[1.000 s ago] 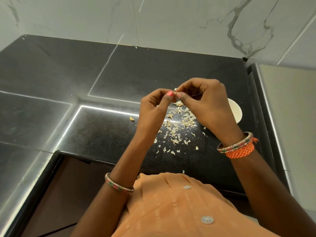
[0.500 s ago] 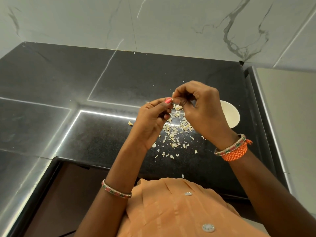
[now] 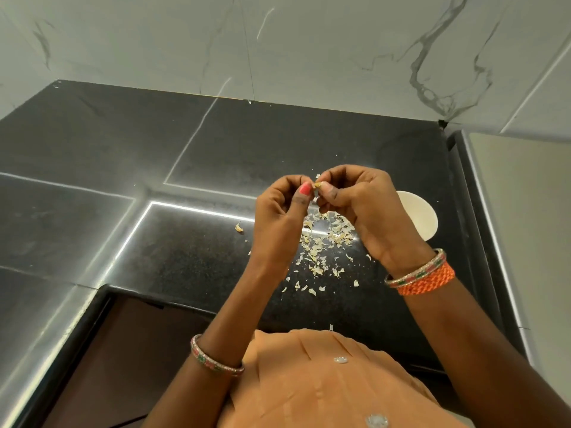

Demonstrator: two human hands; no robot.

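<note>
Left grip [image 3: 278, 211] and right grip [image 3: 361, 205] are both pinched onto the little clove [image 3: 318, 184], held up over the pile of peels [image 3: 319, 253] on the desk [image 3: 185, 261], so best bet imo is catching the skin with a thumbnail and pulling small flakes, not squeezing hard.

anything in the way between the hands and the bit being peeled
Nothing visible. The left hand and right hand both pinch the bit at their fingertips, above the peel scraps on the counter.
</note>
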